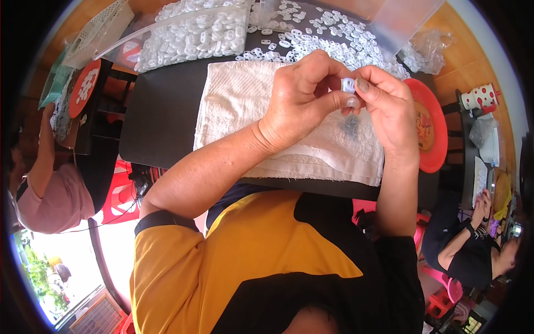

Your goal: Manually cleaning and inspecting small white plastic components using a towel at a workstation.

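Above a cream towel, I hold one small white plastic piece with rounded edges and a dark opening in its face. My left hand pinches it from the left between thumb and curled fingers. From the right, the thumb and fingers of my right hand close on the same piece. Below the hands a small heap of fine grey metal bits lies on the towel, partly covered by them. Many similar white pieces are spread on the dark table behind the towel.
A clear bin full of white pieces stands at the back left. On the right lies a red round tray, near a crumpled plastic bag. One person works at the left, another at the right.
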